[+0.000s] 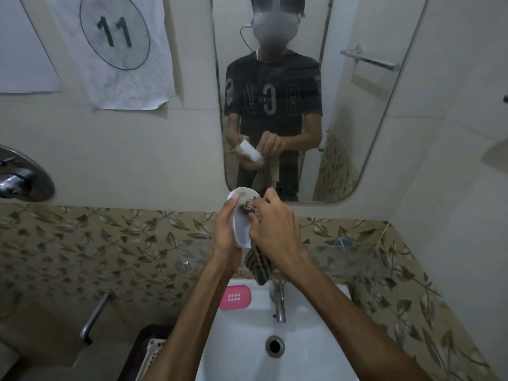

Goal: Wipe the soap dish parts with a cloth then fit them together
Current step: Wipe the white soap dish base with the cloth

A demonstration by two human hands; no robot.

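Left hand (226, 232) grips the white soap dish tray (242, 232) upright; right hand (272, 229) pinches checked cloth (248, 209) inside it, pink drainer insert (235, 297) below both, nearer the left.

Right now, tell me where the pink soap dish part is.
In the head view, the pink soap dish part lies on the sink ledge, left of the tap, below both hands.

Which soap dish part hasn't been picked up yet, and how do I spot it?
Find the white sink at the bottom of the view. On its back rim, left of the tap, lies the pink part. It is the only pink thing there, with a grid of small white holes in its middle.
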